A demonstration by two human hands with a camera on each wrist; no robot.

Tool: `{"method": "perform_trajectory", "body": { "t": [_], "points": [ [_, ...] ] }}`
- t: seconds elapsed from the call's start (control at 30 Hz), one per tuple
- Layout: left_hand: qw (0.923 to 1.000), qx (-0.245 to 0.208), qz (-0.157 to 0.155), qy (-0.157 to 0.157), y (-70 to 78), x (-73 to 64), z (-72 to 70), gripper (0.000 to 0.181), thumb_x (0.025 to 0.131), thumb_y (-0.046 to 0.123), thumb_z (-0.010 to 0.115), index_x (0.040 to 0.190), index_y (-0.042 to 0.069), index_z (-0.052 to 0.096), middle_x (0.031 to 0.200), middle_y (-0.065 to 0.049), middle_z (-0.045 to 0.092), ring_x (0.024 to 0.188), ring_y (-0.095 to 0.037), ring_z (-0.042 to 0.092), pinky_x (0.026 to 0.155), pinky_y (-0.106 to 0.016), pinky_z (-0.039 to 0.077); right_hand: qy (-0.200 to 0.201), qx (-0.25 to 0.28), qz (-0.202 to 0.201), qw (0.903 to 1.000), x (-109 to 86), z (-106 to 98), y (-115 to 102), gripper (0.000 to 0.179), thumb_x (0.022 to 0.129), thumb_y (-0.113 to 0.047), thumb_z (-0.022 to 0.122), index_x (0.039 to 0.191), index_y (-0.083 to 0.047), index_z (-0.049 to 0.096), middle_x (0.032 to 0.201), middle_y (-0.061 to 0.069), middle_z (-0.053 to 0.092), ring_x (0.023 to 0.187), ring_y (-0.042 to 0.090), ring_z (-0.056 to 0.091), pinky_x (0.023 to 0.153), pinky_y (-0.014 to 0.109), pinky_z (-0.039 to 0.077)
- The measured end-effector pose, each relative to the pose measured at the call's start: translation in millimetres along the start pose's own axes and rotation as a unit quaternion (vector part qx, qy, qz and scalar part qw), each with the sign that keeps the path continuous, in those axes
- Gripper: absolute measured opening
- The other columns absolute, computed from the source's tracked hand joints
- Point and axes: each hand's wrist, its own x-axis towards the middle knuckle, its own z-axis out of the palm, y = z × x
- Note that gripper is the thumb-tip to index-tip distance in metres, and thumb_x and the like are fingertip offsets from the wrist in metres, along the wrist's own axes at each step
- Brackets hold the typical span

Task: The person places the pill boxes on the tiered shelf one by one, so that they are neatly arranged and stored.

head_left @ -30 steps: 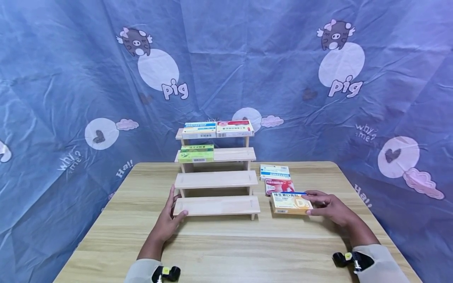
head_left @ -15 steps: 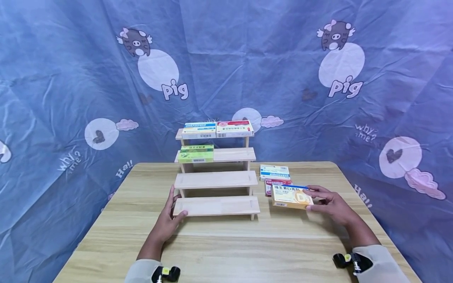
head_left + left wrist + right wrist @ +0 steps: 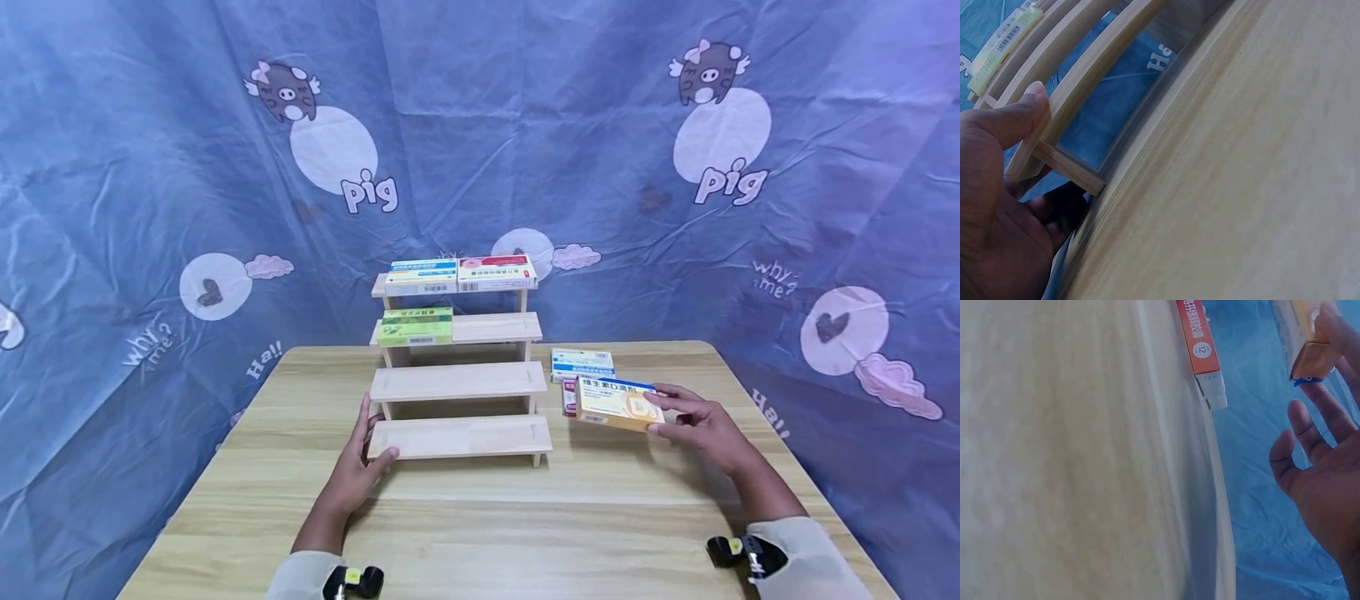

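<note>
My right hand (image 3: 708, 429) pinches one end of a white-and-orange medicine box (image 3: 617, 403) between thumb and fingers. In the right wrist view this box (image 3: 1304, 337) is lifted off the table, its other fingers spread loosely below. A four-step wooden display stand (image 3: 457, 382) stands mid-table. My left hand (image 3: 358, 462) grips the left end of its lowest step, thumb on top, as the left wrist view shows with the thumb on the step (image 3: 1094, 75). Behind the held box lies a red medicine box (image 3: 570, 398), mostly hidden.
A blue-and-white box (image 3: 582, 364) lies on the table (image 3: 480, 542) beside the stand. The top step bears a blue-and-white box (image 3: 422, 277) and a red-and-white box (image 3: 497, 273). A green box (image 3: 416, 327) sits left on the second step. A blue cloth backdrop (image 3: 480, 150) hangs behind.
My right hand has raised the white-and-orange box off the table and tilted it; it now covers most of the red box. The left hand and stand have stayed put.
</note>
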Motion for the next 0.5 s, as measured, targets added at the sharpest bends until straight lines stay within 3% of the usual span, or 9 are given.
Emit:
{"method": "perform_trajectory", "body": {
  "t": [0.13, 0.3, 0.5],
  "points": [
    [1.0000, -0.003, -0.004, 0.000, -0.3, -0.8, -0.3, 0.107, 0.107, 0.016, 0.071, 0.177, 0.031, -0.009, 0.175, -0.027, 0.034, 0.156, -0.052, 0.044, 0.104, -0.013, 0.045, 0.017, 0.007, -0.022, 0.9996, 2.0, 3.0, -3.1, 0.049, 0.092, -0.008, 0.086, 0.140, -0.004, 0.074, 0.141, -0.036, 0.053, 0.106, -0.004, 0.058, 0.074, 0.024, 0.050],
    [0.9998, -0.009, -0.019, -0.003, 0.6, 0.3, -1.2, 0.107, 0.107, 0.017, 0.071, 0.177, 0.033, -0.009, 0.176, -0.026, 0.032, 0.158, -0.051, 0.041, 0.102, -0.012, 0.046, 0.042, 0.001, -0.039, 0.9984, 3.5, 6.7, -11.2, 0.049, 0.089, -0.004, 0.088, 0.136, -0.003, 0.076, 0.139, -0.035, 0.056, 0.086, 0.004, 0.056, 0.071, 0.026, 0.046],
    [0.9997, -0.014, -0.020, -0.004, 1.1, 1.4, -1.3, 0.108, 0.107, 0.017, 0.072, 0.177, 0.029, -0.009, 0.176, -0.026, 0.032, 0.157, -0.052, 0.042, 0.100, -0.013, 0.049, 0.061, -0.022, -0.067, 0.9956, 6.0, 8.6, -24.4, 0.050, 0.086, -0.002, 0.090, 0.134, -0.006, 0.078, 0.140, -0.034, 0.059, 0.101, -0.004, 0.057, 0.073, 0.023, 0.045]
  ]
}}
